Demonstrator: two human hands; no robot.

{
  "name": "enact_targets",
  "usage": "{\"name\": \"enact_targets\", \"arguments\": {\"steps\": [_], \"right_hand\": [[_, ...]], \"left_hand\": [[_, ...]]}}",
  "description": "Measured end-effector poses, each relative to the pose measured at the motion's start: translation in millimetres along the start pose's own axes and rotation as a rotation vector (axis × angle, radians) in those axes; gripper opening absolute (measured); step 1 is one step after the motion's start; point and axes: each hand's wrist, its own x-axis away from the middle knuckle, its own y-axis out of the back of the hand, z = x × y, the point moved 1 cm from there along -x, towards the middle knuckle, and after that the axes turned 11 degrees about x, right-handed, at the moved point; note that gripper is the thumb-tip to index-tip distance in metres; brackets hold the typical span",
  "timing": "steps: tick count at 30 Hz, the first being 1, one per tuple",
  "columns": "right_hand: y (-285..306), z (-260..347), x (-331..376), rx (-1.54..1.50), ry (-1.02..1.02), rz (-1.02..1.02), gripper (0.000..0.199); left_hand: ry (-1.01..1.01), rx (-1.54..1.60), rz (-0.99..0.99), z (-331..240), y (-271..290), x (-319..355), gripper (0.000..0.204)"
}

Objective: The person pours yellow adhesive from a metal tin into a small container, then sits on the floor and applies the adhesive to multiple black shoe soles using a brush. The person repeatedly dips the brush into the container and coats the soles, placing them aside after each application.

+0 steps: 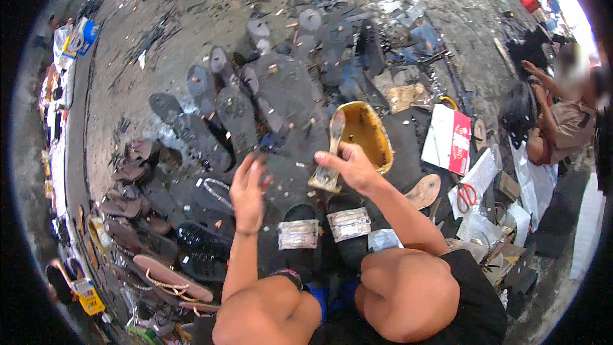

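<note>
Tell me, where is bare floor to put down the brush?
Bare concrete floor lies open beyond the dark soles, toward upper left. Around the yellow glue tub, the right hand with the brush, and the scissors, it is crowded.

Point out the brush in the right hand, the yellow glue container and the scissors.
brush [329, 165], head view, on its wide bristle end.
yellow glue container [367, 129], head view, on its inner wall.
scissors [467, 195], head view, on the red handles.

My right grip [348, 167] covers the brush [329, 153] handle's middle. My left fingers [252, 169] are blurred, perhaps moving. My knees hide the floor below; rim shoes [128, 207] smear together.
</note>
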Motion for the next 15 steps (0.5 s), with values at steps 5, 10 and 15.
{"name": "enact_targets", "arguments": {"steps": [5, 10, 15], "right_hand": [[69, 21, -33, -0.126, 0.031, -0.246, 0.029], [122, 12, -31, 0.405, 0.188, -0.655, 0.038], [97, -14, 1, 0.834, 0.321, -0.627, 0.026]], "left_hand": [[-0.199, -0.418, -0.483, 50, 109, 22, 0.065], [-0.195, 0.036, -0.329, 73, 138, -16, 0.067], [-0.108, -0.131, -0.523, 53, 135, 4, 0.06]]}}
